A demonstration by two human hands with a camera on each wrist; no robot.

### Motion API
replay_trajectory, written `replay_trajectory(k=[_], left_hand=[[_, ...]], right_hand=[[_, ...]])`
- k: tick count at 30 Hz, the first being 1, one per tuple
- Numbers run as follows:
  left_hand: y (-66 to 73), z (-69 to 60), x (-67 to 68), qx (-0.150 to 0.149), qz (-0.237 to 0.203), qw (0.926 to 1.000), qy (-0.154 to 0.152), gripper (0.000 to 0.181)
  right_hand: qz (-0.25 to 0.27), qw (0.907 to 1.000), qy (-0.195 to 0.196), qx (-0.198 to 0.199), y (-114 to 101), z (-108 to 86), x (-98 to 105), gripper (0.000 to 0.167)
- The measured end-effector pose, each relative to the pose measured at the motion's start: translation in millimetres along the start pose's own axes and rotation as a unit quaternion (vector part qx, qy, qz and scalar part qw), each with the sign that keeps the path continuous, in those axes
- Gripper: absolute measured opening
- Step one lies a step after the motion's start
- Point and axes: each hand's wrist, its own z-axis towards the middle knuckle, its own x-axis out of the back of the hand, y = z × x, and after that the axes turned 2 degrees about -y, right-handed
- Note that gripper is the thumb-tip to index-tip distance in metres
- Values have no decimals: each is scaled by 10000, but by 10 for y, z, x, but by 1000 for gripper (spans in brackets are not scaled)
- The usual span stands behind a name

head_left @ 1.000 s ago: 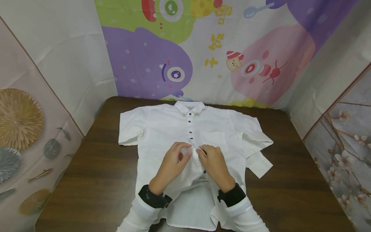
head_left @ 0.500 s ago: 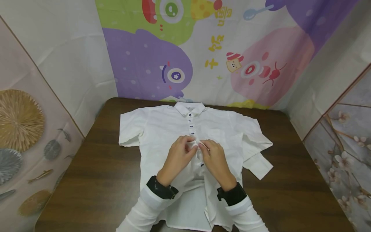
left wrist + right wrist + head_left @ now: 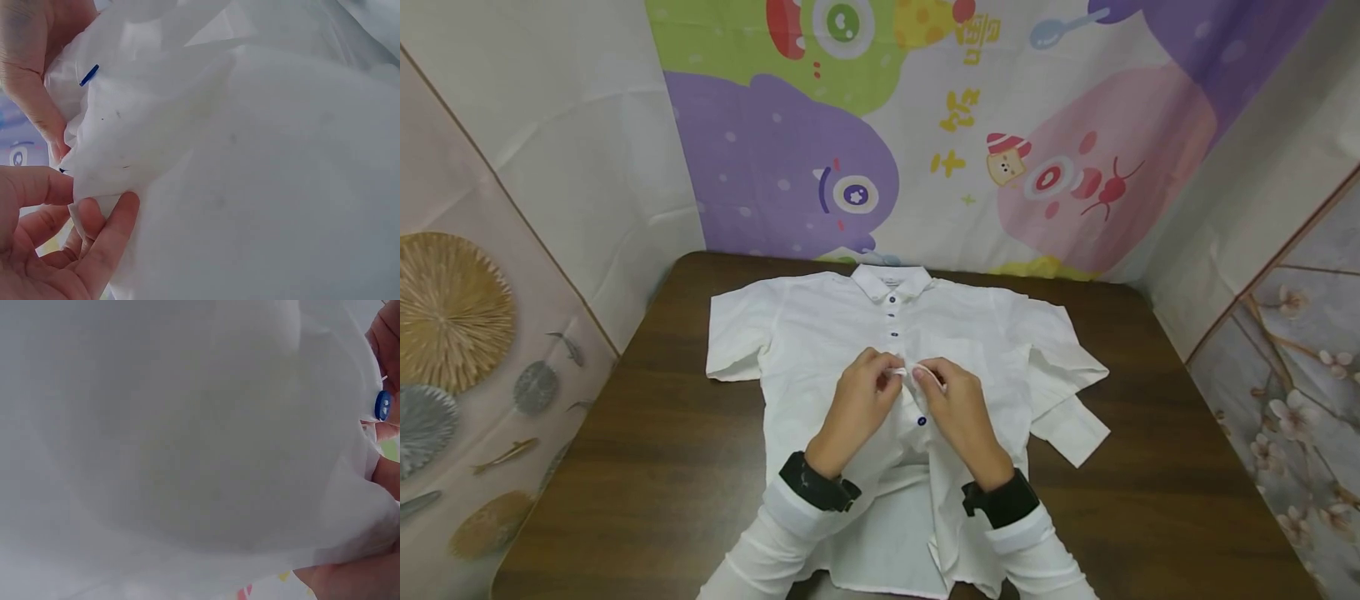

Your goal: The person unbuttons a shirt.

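A white button-up shirt [image 3: 827,333] is lying front-up across a dark brown wood-grain table [image 3: 625,467], its thin, matte cloth creasing softly and its pointed collar [image 3: 871,285] lying near the far edge. Small, round, dark-blue buttons are dotting the placket, one navy button [image 3: 922,421] showing just below the hands, and the lower front is parting over the back panel. The left hand [image 3: 861,396] and right hand [image 3: 957,408] are angling inward at mid-front, fingers bent, each pinching some front-edge cloth, with a narrow gap between them. Black bands [image 3: 818,483] are circling both wrists. A flat chest pocket [image 3: 953,352] is lying just beyond the right hand, its inside staying hidden.
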Motion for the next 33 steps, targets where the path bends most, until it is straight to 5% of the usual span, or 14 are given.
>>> replay_trajectory(k=[15, 33], left_hand=[[-9, -13, 14, 76, -633, 9965, -539, 15], [-70, -60, -60, -130, -844, 9961, -224, 12]], right_hand=[[383, 9990, 88, -232, 10, 16, -9, 19], [830, 9905, 110, -1088, 30, 38, -51, 15]])
